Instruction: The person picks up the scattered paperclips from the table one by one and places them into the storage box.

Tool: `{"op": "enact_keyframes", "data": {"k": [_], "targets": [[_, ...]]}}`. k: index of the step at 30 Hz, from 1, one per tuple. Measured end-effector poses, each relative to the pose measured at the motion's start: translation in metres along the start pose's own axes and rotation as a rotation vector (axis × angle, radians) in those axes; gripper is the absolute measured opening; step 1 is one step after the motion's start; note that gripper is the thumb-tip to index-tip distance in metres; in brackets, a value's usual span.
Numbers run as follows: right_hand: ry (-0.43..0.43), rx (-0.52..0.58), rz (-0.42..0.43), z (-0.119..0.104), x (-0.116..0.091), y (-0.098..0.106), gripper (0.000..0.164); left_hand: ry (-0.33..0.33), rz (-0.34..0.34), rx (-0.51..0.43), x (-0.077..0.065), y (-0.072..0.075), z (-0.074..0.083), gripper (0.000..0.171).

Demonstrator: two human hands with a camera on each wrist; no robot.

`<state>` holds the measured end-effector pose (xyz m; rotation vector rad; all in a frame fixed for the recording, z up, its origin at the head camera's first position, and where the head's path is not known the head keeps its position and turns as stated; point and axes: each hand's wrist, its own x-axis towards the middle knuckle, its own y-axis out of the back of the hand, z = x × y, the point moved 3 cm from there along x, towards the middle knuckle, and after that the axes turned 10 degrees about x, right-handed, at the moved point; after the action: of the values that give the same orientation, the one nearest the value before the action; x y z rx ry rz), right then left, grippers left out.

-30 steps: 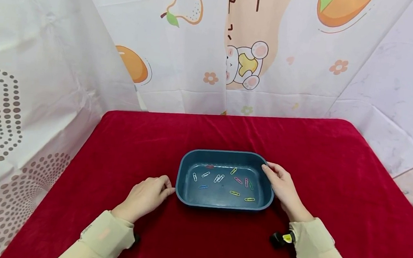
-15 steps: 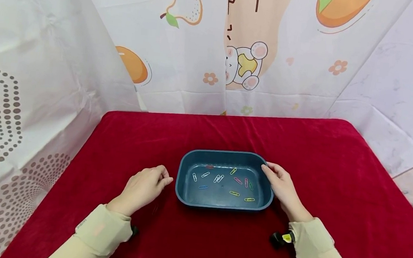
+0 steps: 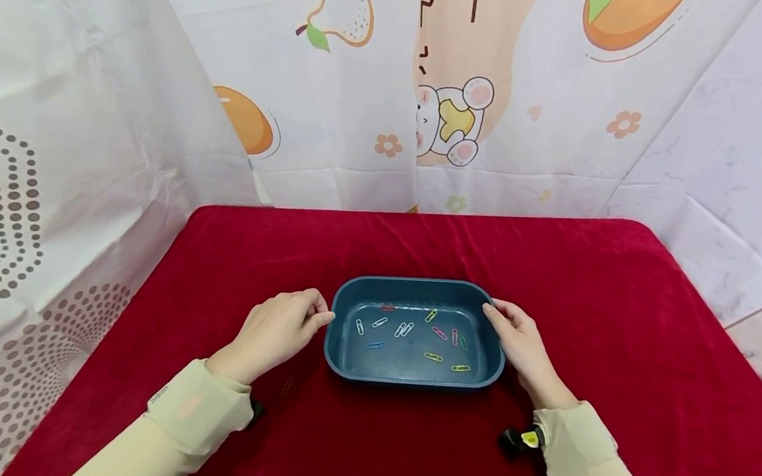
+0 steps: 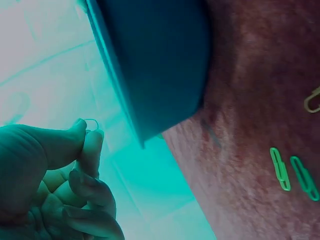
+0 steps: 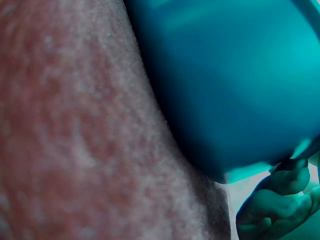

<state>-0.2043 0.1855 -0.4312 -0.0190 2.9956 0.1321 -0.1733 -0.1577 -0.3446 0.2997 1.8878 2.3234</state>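
A dark blue rectangular tray [image 3: 412,383] with rounded corners stands on the red cloth, several coloured paper clips scattered over its floor. Among them are a blue paper clip [image 3: 374,345] and a yellow paper clip [image 3: 460,368]. My left hand [image 3: 280,331] is beside the tray's left rim, its thumb and index finger pinching a paper clip; a thin loop of that paper clip [image 4: 92,120] sticks out past the fingertips in the left wrist view. At the tray's right end, my right hand [image 3: 526,349] grips the rim, thumb on the inner side and fingers outside.
On the cloth near my left wrist lies a faint paper clip [image 3: 286,386]. The left wrist view shows a light green paper clip [image 4: 280,169], a darker green paper clip [image 4: 304,178] and part of a yellowish paper clip [image 4: 313,101]. A printed curtain [image 3: 336,128] hangs behind the table.
My left hand first drew back slightly from the tray's left side, then moved up and right to its rim, uncovering a paper clip on the cloth. The right hand and tray stay put.
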Motion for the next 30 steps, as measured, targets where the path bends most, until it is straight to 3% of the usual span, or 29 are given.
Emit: {"op": "enact_keyframes", "data": {"k": [15, 30], "targets": [[0.005, -0.006, 0.003, 0.0, 0.0, -0.001, 0.052, -0.095, 0.061, -0.083, 0.013, 0.008, 0.028, 0.012], [0.004, -0.012, 0.004, -0.002, 0.0, -0.001, 0.053, -0.136, 0.026, -0.112, 0.019, 0.001, 0.046, 0.012]]}}
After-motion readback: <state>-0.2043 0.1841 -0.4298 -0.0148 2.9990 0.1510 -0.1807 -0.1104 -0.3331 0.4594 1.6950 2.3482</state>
